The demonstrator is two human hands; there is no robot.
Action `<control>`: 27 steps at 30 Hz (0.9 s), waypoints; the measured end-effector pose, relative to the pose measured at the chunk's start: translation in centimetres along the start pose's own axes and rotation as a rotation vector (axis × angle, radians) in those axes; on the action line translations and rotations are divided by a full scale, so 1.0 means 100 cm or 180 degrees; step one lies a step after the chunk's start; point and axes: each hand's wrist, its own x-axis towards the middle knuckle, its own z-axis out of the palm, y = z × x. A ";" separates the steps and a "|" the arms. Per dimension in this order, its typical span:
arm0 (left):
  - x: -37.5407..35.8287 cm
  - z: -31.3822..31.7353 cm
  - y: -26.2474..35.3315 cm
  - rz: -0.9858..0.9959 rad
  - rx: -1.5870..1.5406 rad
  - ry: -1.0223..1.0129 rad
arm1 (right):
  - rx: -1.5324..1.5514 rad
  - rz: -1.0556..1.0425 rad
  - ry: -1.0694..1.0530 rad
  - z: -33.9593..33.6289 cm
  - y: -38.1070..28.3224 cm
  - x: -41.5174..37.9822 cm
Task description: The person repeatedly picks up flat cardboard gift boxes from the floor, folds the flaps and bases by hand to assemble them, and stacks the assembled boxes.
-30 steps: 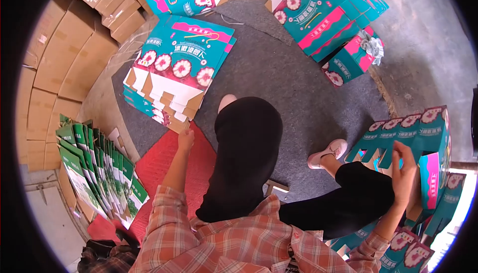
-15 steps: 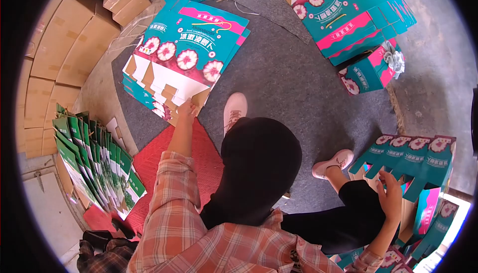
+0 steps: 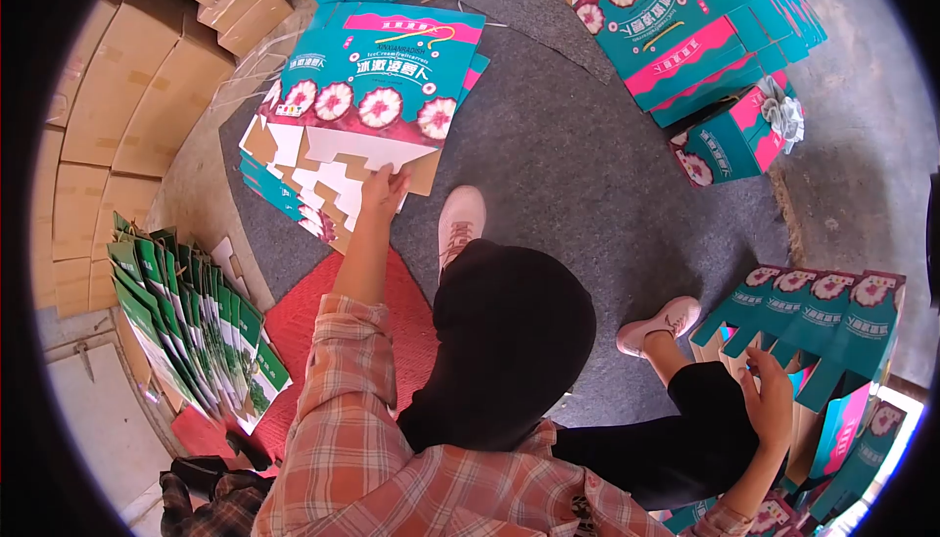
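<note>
My left hand [image 3: 385,190] pinches the near edge of the top flattened gift box [image 3: 382,67], a teal and pink printed carton with radish slices on it. That carton lies askew over a stack of similar flat boxes [image 3: 272,189], their white and brown flaps facing me. Over on the right, my right hand [image 3: 769,400] hovers by my knee with loosely bent fingers apart and nothing in them. Close beside it stands a row of opened teal boxes [image 3: 818,317] with their flaps up.
Another pile of flat teal boxes [image 3: 685,28] lies at the upper right, with a made-up box [image 3: 729,140] holding a silvery crumpled bundle in front. Green printed bags [image 3: 196,312] lean at the left. Brown cartons [image 3: 127,96] are stacked behind them. A red mat [image 3: 392,312] lies underfoot.
My left hand has moved up and to the right with the top carton's edge, and that carton has turned and shifted right over the stack. My right hand has hardly moved.
</note>
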 end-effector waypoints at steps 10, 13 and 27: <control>-0.147 0.177 0.087 0.1409 0.0996 -0.0904 | 0.0047 -0.0461 0.0221 -0.011 -0.004 -0.004; -0.203 0.221 0.107 0.1448 0.1501 -0.1353 | -0.0034 -0.0799 0.0454 -0.028 -0.018 0.003; -0.428 0.254 -0.073 0.0399 0.3871 -0.3815 | 0.2908 0.0211 -0.1086 0.006 -0.035 0.087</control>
